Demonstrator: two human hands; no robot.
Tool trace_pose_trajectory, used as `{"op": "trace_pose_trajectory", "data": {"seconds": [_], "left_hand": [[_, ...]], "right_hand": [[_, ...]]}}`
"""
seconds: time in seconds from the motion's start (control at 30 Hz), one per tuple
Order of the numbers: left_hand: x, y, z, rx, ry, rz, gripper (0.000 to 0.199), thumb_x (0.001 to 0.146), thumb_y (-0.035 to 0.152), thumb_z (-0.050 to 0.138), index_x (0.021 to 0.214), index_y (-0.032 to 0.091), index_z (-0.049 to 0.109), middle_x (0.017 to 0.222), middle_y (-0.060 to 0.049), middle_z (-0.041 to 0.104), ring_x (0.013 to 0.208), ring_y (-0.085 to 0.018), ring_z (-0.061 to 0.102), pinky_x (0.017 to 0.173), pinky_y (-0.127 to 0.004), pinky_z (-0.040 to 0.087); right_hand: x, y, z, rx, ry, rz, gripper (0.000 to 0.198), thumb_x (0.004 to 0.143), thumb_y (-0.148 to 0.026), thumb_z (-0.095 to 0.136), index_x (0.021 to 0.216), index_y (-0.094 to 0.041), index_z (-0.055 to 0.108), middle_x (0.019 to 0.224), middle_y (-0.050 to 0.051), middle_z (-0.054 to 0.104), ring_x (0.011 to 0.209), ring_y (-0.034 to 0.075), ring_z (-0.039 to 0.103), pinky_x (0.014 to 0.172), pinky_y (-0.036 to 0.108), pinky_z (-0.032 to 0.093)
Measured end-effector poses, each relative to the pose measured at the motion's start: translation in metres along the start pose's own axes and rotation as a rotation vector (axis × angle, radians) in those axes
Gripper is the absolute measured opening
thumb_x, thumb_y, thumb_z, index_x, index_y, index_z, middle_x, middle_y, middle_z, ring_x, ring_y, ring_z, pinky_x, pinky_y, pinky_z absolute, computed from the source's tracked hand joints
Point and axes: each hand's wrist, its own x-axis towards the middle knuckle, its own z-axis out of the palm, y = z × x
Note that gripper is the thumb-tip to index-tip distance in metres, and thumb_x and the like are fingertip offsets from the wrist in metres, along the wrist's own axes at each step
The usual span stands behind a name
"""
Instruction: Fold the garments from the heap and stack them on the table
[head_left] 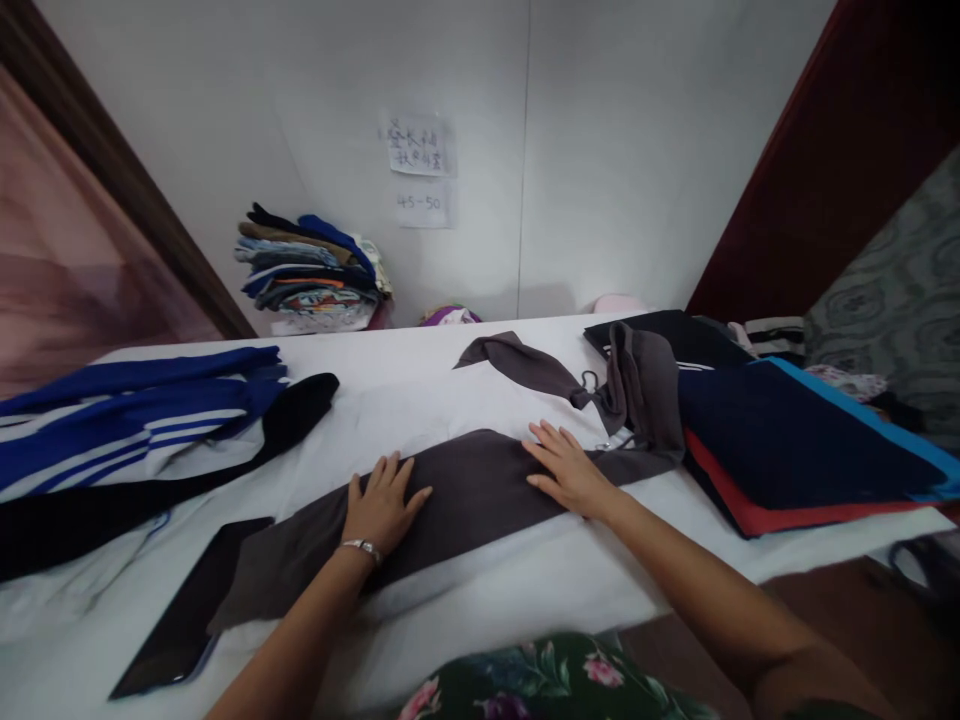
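Nearest the wearer, a black-screened device (pixel 191 610) lay on the white tabletop (pixel 360 362), its upper end against a cuff. Next in, the left hand (pixel 381 508) and right hand (pixel 574 473) were well apart, palms down, fingers spread, gripping nothing; they rested on one dark-grey sleeve (pixel 465 500) of a white-bodied hooded top (pixel 480 398). The sleeve lay lengthwise across the body, a placement judged to bring it within the garment's width; spread palms would press the cloth flat. The hood (pixel 646 385) sat bunched to the right. Striped blue garments (pixel 187 410) at left and a folded navy garment (pixel 795 440) at right flanked the top, presumably leaving working room between. Farthest, a clothes stack (pixel 311 265) stood near the wall beneath handwritten notes (pixel 420 145).
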Motion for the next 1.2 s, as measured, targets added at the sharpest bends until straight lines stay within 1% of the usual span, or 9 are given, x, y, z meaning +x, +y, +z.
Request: {"op": "trace_pose_trajectory", "data": {"seconds": [0.07,0.13,0.33,0.53,0.77,0.9,1.0,1.07,1.2], "left_hand": [[-0.002,-0.003,0.006,0.002,-0.024,0.002,0.060,0.093,0.050,0.037,0.143,0.018,0.041,0.153,-0.012,0.033,0.143,-0.029,0.026,0.113,-0.056,0.019],[-0.004,-0.006,0.010,-0.011,-0.020,0.010,0.060,0.093,0.051,0.037,0.144,0.019,0.041,0.153,-0.010,0.033,0.143,-0.028,0.026,0.115,-0.054,0.018],[0.000,-0.033,0.012,-0.087,-0.054,0.023,0.060,0.092,0.055,0.035,0.144,0.023,0.041,0.153,-0.006,0.034,0.143,-0.026,0.025,0.115,-0.050,0.019],[0.022,-0.072,0.004,-0.079,-0.106,-0.160,0.063,0.091,0.057,0.033,0.145,0.024,0.038,0.156,-0.009,0.028,0.144,-0.031,0.022,0.112,-0.059,0.019],[0.081,-0.069,-0.020,-0.065,-0.019,-0.203,0.066,0.091,0.058,0.032,0.144,0.019,0.039,0.157,-0.012,0.023,0.145,-0.029,0.019,0.114,-0.055,0.015],[0.123,-0.058,-0.014,-0.178,0.050,-0.285,0.067,0.092,0.058,0.026,0.146,0.020,0.035,0.159,-0.010,0.019,0.146,-0.027,0.016,0.115,-0.053,0.015],[0.136,-0.055,0.005,-0.220,0.009,-0.360,0.067,0.092,0.057,0.024,0.146,0.020,0.036,0.159,-0.010,0.020,0.146,-0.028,0.014,0.115,-0.054,0.014],[0.138,-0.055,0.016,-0.222,-0.010,-0.366,0.067,0.091,0.057,0.023,0.144,0.020,0.039,0.158,-0.010,0.022,0.146,-0.029,0.013,0.115,-0.055,0.014],[0.138,-0.058,0.023,-0.218,0.011,-0.357,0.065,0.091,0.056,0.024,0.143,0.020,0.042,0.158,-0.010,0.023,0.146,-0.029,0.014,0.115,-0.054,0.013]], "right_hand": [[0.006,-0.001,0.011,-0.015,-0.133,0.024,0.060,0.092,-0.053,0.047,0.144,-0.024,0.040,0.153,0.012,0.033,0.143,0.031,0.024,0.113,0.057,0.024],[0.005,0.005,0.020,-0.025,-0.175,0.043,0.062,0.091,-0.056,0.045,0.145,-0.025,0.039,0.153,0.011,0.034,0.142,0.031,0.027,0.112,0.057,0.025],[-0.012,0.018,0.031,-0.067,-0.088,0.029,0.056,0.094,-0.052,0.041,0.146,-0.032,0.036,0.152,0.007,0.035,0.140,0.028,0.033,0.113,0.054,0.028],[-0.022,0.023,0.034,-0.082,-0.038,0.063,0.055,0.093,-0.048,0.044,0.145,-0.038,0.035,0.151,0.004,0.037,0.138,0.031,0.035,0.110,0.058,0.032],[-0.022,0.035,0.044,-0.082,-0.052,0.060,0.063,0.090,-0.049,0.047,0.147,-0.048,0.020,0.152,-0.001,0.032,0.139,0.031,0.032,0.111,0.060,0.034],[-0.023,0.034,0.041,-0.065,-0.061,0.069,0.066,0.090,-0.048,0.048,0.146,-0.051,0.016,0.152,-0.003,0.032,0.138,0.031,0.031,0.110,0.061,0.035],[-0.025,0.032,0.038,-0.015,-0.051,0.090,0.064,0.088,-0.047,0.051,0.144,-0.053,0.023,0.150,-0.004,0.035,0.137,0.030,0.033,0.111,0.061,0.035],[-0.023,0.033,0.036,0.052,-0.027,0.117,0.054,0.088,-0.046,0.051,0.140,-0.051,0.037,0.146,-0.003,0.043,0.136,0.031,0.037,0.110,0.061,0.037],[0.012,0.045,0.026,0.178,0.109,0.127,0.032,0.091,-0.041,0.047,0.114,-0.034,0.069,0.127,0.006,0.063,0.123,0.031,0.054,0.101,0.056,0.047]]}}
